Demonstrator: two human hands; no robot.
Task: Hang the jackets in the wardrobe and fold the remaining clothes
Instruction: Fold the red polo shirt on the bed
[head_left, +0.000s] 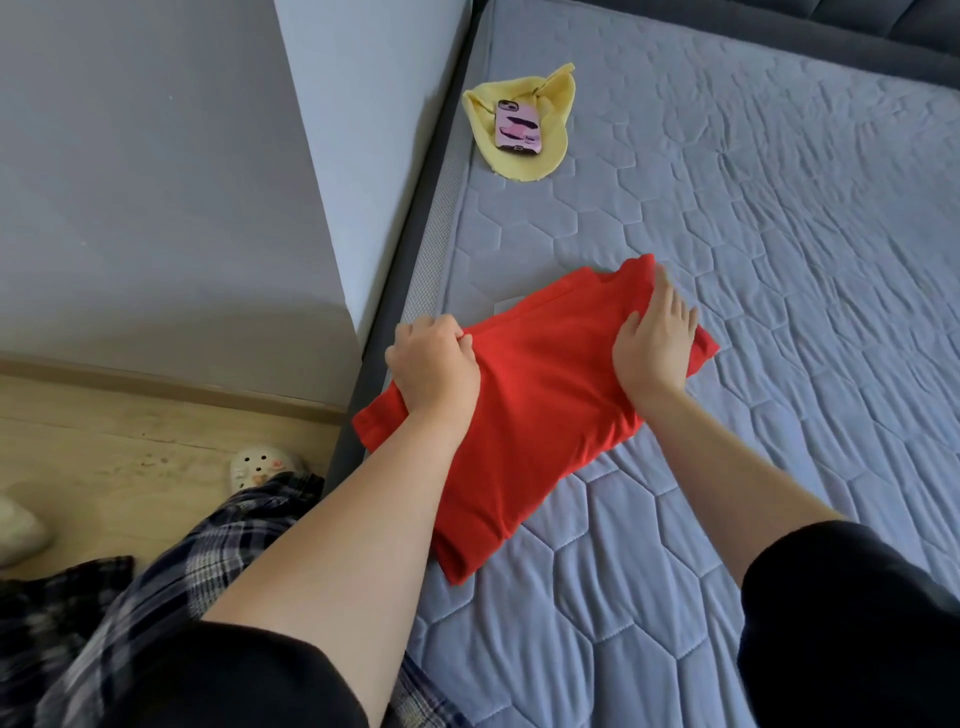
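A red garment (540, 415) lies folded into a long rectangle on the grey quilted mattress (779, 364), near its left edge. My left hand (434, 364) grips the garment's left edge, fingers curled around the cloth. My right hand (654, 343) rests flat on the garment's far right part, fingers spread and slightly blurred. Both forearms reach in from below, with black sleeves at the elbows.
A yellow cloth (524, 150) lies further up the mattress with a pink phone (514, 127) on it. A grey wall (156, 182) stands left of the bed. Wooden floor (104, 452), a white clog (262, 465) and plaid trousers (171, 587) are at lower left.
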